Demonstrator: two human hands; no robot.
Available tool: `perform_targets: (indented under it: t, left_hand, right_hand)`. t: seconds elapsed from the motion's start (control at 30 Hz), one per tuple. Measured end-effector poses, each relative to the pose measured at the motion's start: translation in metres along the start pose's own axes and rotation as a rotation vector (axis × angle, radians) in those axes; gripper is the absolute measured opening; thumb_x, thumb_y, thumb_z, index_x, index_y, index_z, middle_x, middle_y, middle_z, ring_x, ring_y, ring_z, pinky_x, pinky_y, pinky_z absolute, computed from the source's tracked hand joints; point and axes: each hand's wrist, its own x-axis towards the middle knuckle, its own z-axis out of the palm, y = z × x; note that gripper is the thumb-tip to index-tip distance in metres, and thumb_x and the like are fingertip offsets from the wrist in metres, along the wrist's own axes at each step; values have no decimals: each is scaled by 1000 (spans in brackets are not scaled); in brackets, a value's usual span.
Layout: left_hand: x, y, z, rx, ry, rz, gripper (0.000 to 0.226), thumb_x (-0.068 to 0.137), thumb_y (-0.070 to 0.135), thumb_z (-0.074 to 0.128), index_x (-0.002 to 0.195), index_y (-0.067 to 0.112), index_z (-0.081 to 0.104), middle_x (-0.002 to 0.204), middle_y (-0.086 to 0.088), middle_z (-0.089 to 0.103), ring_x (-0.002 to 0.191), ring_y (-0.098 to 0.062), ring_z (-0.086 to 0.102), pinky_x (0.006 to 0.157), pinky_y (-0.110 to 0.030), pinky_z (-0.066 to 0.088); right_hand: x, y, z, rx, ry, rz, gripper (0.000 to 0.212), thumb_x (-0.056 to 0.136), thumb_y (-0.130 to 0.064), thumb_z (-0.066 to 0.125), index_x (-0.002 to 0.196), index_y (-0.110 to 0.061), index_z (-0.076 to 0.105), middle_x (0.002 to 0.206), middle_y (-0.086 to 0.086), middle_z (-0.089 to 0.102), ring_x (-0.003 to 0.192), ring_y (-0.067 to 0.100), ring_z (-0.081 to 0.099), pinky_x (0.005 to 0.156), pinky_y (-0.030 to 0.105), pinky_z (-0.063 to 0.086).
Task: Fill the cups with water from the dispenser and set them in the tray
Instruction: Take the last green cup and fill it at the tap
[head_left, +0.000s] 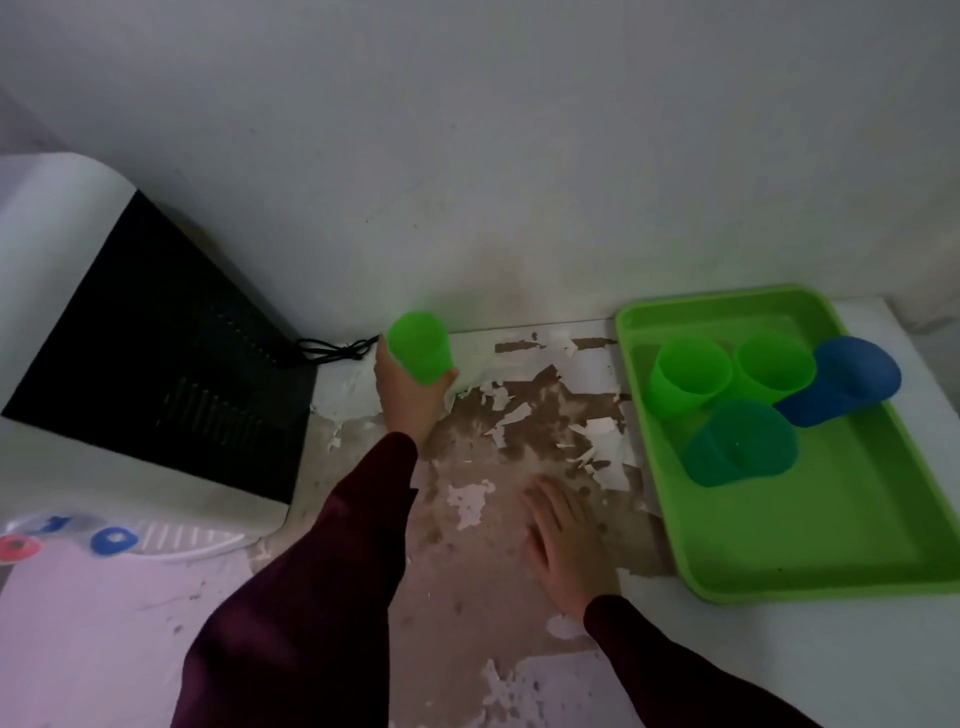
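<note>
- Against the back wall, the left hand (410, 395) grips a green cup (420, 345), fingers curled round its side; the base faces the camera, so its contents cannot be seen.
- On the worn tabletop (467, 457) the right hand (563, 540) lies flat, fingers straight and slightly apart.
- At right, the green tray (831, 545) holds two green cups (688, 374) (774, 369), a teal cup (740, 444) and a blue cup (847, 382); whether they hold water cannot be told.
- At left stands the dispenser (78, 260).
</note>
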Motion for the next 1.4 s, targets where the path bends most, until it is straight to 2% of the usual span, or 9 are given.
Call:
perform_targets:
  t: [0.17,0.5,0.57,0.67,0.77,0.9,1.1,1.3,1.4]
  left_hand:
    - [17,2,8,-89,24,13,78,67,23,83,130,13,38,129,-8,53,116,-22,52,89,-21,38]
    - [-96,-3,-32,-160,-136,88,70,66,33,82,122,32,41,112,16,54,98,3,55,80,-14,47]
    - [-125,-10,-46,-194,-181,66,64,66,34,83,115,42,43,108,21,56,94,10,59,72,-9,49]
    - [-162,-21,-74,-220,-212,30,67,63,39,84,118,41,46,111,18,60,95,10,59,74,-16,54]
    - [-185,-31,-102,-220,-194,77,69,64,35,84,121,33,47,109,21,62,97,9,58,73,-6,46]
    - [-198,-48,-148,-225,-170,89,62,66,31,83,116,40,47,107,32,60,99,7,58,74,-7,46]
    - [-182,-106,-226,-269,-70,-14,65,66,15,84,118,25,47,115,4,61,102,-8,63,79,-25,54]
    - [-137,-150,-292,-223,-73,-114,58,68,13,82,118,15,52,110,-5,64,93,-6,61,61,-8,49]
    - [-112,-156,-312,-200,-104,-97,55,70,15,81,117,13,53,107,-6,66,89,-8,61,60,-11,49]
  right_hand:
    - [-1,-2,-2,12,-31,17,45,93,-34,37,131,-17,54,139,8,53,130,25,49,109,46,33]
    - [7,-9,-17,301,-17,94,40,90,-12,61,130,-9,55,139,11,49,130,26,41,113,44,34]
    - [9,-18,-25,455,-19,147,44,91,-13,61,134,-8,50,136,9,48,126,23,44,110,32,36]
    - [10,-48,-35,677,-14,88,54,85,-15,70,133,-14,46,130,-3,47,118,10,48,98,5,32]
    - [5,-84,-38,750,-50,-38,62,79,-31,76,132,-21,47,130,-6,51,118,3,49,99,12,38]
    - [-3,-143,-29,879,-97,-39,65,69,-42,81,121,-51,44,122,-21,55,109,-4,54,87,8,44]
    - [0,-240,6,919,-117,-42,59,70,-44,81,119,-43,49,118,-15,61,104,-2,58,83,11,45]
    - [23,-322,51,894,-174,58,52,71,-32,83,115,-21,57,106,-2,66,92,8,63,75,20,50]
    - [38,-349,58,895,-174,96,48,73,-30,82,113,-26,56,101,-7,66,87,1,63,71,19,53]
